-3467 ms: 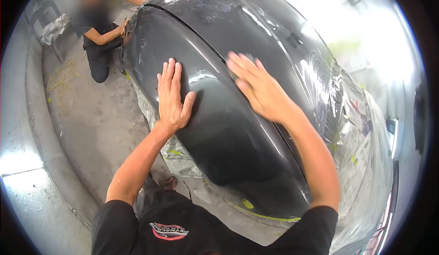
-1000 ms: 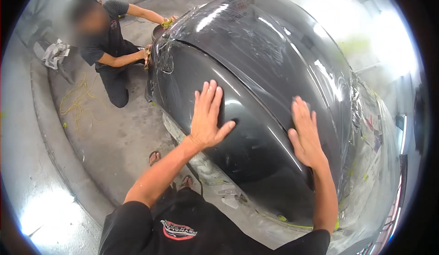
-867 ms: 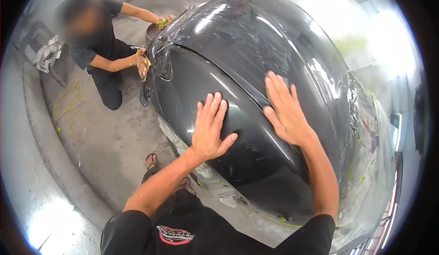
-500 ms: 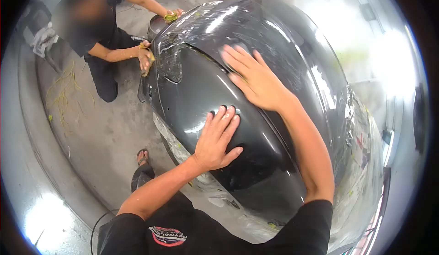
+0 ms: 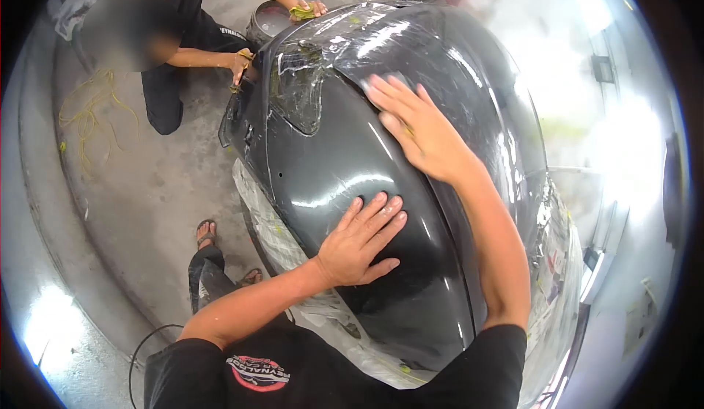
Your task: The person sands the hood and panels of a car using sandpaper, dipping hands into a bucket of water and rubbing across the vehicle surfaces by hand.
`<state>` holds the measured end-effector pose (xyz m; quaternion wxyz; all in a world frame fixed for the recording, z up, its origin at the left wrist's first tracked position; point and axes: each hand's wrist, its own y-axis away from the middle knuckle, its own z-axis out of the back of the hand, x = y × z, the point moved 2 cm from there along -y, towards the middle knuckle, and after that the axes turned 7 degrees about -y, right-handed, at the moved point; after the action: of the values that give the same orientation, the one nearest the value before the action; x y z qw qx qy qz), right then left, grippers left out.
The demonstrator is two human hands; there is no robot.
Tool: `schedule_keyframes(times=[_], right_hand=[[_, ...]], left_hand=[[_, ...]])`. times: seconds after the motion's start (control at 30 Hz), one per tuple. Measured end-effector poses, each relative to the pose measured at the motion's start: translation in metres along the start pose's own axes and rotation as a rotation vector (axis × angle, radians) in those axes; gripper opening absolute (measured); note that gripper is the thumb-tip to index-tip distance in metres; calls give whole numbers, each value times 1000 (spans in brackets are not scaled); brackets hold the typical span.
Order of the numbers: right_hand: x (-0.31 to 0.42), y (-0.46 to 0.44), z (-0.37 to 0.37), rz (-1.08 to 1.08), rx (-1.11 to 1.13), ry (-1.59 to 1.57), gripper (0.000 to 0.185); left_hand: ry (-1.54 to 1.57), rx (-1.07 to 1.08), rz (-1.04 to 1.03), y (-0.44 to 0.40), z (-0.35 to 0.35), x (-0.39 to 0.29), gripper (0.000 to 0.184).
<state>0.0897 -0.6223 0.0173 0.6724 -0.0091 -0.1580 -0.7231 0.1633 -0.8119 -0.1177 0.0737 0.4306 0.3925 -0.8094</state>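
A glossy dark car fender (image 5: pixel 334 156) curves across the middle of the view. Flat against it, with fingers spread, rests my left hand (image 5: pixel 359 242); nothing shows under it. My right hand (image 5: pixel 425 130) lies over the seam between the fender and the dark hood (image 5: pixel 458 86), its fingers stretched out and smeared by motion. Its palm is hidden, and I see nothing held. Ahead of both hands, the headlight area (image 5: pixel 297 90) is covered in clear, wrinkled film.
At the front left, a co-worker (image 5: pixel 194 13) kneels by the car, one hand holding a yellowish cloth (image 5: pixel 301 13). A bucket (image 5: pixel 270 19) stands beside them. Yellow strands (image 5: pixel 92 119) lie on the concrete floor. Plastic sheeting (image 5: pixel 323 310) hangs below the fender.
The view has shifted a little. My right hand remains along the seam, blurred in both frames, and my left stays flat on the fender. The co-worker has leaned lower and closer to the bumper.
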Motion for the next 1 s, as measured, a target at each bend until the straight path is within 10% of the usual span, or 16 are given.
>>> schedule_keyframes(times=[0.33, 0.57, 0.8, 1.0], right_hand=[[-20, -79, -19, -15, 89, 98, 48], [14, 65, 15, -132, 145, 117, 60], [-131, -101, 29, -430, 9, 98, 62], [-17, -29, 3, -91, 80, 166, 60]], left_hand=[[1, -3, 9, -1, 4, 4, 89], [17, 16, -16, -3, 5, 4, 78], [3, 25, -27, -2, 4, 4, 73], [21, 31, -41, -3, 6, 7, 76]])
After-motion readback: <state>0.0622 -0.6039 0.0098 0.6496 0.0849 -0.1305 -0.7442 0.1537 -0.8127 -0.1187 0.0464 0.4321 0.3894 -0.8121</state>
